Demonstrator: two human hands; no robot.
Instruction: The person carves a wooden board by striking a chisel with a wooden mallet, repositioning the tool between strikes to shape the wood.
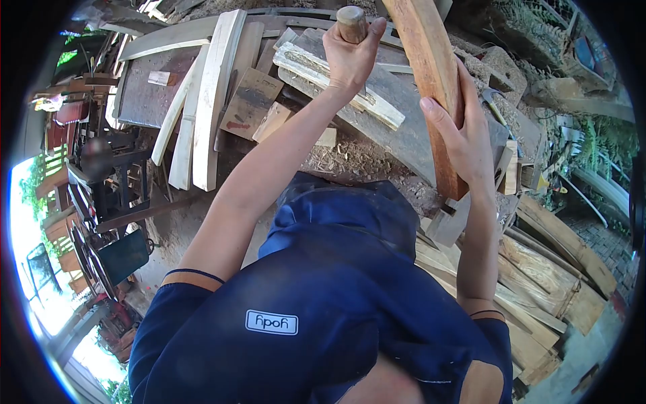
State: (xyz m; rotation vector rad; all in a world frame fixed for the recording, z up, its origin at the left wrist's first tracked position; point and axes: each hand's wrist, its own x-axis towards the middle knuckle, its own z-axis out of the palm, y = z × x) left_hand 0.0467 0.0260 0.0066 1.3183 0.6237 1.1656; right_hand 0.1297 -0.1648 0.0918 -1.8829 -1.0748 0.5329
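Note:
My left hand (351,60) is closed around the round wooden handle (351,25) of what looks like a chisel, held upright. A bit of its thin metal shaft shows below my hand, and its tip is hidden. Under that hand lies a pale, rough-cut strip of wood (383,111) with a hollowed groove, resting on a grey board (404,145). My right hand (465,138) grips a long, curved reddish-brown wooden piece (431,57), thumb on its near face and fingers around its far side. The piece stands steeply and runs out of the top of the view.
Several pale planks (217,101) lean at the left over a dark panel (145,97). Square wood blocks (250,101) sit near the middle. Shavings (350,158) cover the ground before me. Stacked boards (538,269) lie at right, and a dark green chair-like object (121,256) is at left.

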